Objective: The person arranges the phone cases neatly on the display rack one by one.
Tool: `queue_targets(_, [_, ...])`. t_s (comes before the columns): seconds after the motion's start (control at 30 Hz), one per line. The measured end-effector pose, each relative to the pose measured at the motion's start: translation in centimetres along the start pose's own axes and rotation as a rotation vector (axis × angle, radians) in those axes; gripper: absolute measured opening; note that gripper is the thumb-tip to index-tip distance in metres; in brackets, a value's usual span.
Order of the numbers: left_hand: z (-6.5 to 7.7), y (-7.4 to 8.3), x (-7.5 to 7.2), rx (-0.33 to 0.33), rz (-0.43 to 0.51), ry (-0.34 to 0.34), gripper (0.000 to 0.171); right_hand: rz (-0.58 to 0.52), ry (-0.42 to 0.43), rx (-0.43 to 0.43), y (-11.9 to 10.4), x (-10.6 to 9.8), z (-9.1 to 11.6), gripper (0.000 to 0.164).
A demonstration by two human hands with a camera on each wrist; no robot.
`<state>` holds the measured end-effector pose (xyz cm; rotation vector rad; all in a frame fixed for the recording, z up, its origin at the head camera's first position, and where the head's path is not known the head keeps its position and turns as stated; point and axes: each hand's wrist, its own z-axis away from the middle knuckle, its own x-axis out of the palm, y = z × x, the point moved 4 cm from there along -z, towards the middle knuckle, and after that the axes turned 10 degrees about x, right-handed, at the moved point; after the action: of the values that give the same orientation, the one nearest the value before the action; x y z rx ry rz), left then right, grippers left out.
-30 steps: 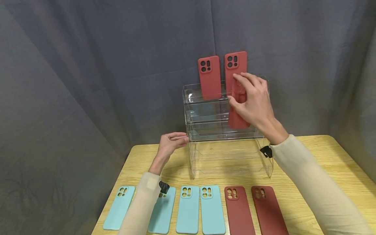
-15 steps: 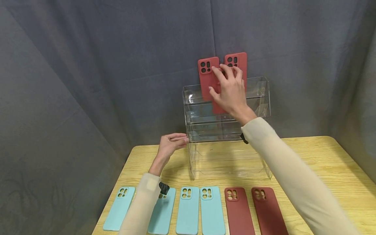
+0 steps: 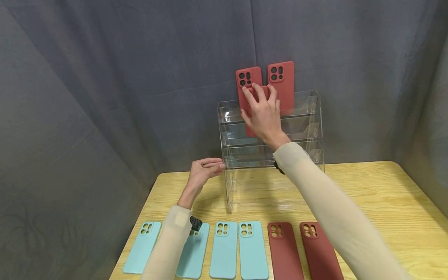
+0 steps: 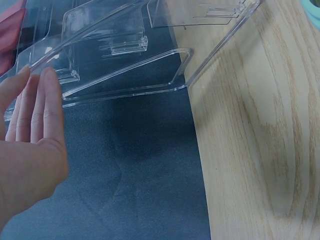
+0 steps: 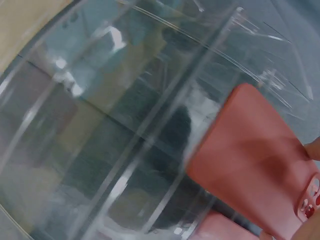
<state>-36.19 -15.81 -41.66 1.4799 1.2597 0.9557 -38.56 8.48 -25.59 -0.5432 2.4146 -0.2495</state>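
My right hand (image 3: 265, 116) grips a red phone case (image 5: 250, 155) by its sides near the camera-hole end. The case is in front of the clear acrylic tiered rack (image 3: 241, 153), near the upper tiers at the left, its lower end down. Behind it, two red phone cases stand in the top tier: a left one (image 3: 256, 73), partly covered by my hand, and a right one (image 3: 287, 87). Whether the held case touches the rack I cannot tell. Thumb and fingers of my left hand (image 3: 200, 174) pinch the rack's left side edge.
Along the front of the wooden table (image 3: 381, 198) lies a row: several light blue phone cases, among them one at the far left (image 3: 141, 249), then two dark red ones, the nearer to the middle (image 3: 285, 252) and the right one (image 3: 320, 249). A grey curtain (image 3: 175, 77) hangs behind.
My right hand has carried the red phone case leftward and slightly up, from before the right standing case to before the left one. My left hand stays at the rack's edge.
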Motion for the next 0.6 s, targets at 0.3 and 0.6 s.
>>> queue_targets(0.3, [0.0, 0.0, -0.1, -0.008, 0.006, 0.003, 0.029, 0.06, -0.029, 0.01, 0.1, 1.7, 1.3, 0.062])
queue_targets(0.6, [0.0, 0.2, 0.1, -0.006, 0.017, 0.0, 0.03, 0.067, 0.0, 0.013, -0.2, 1.9, 1.5, 0.064])
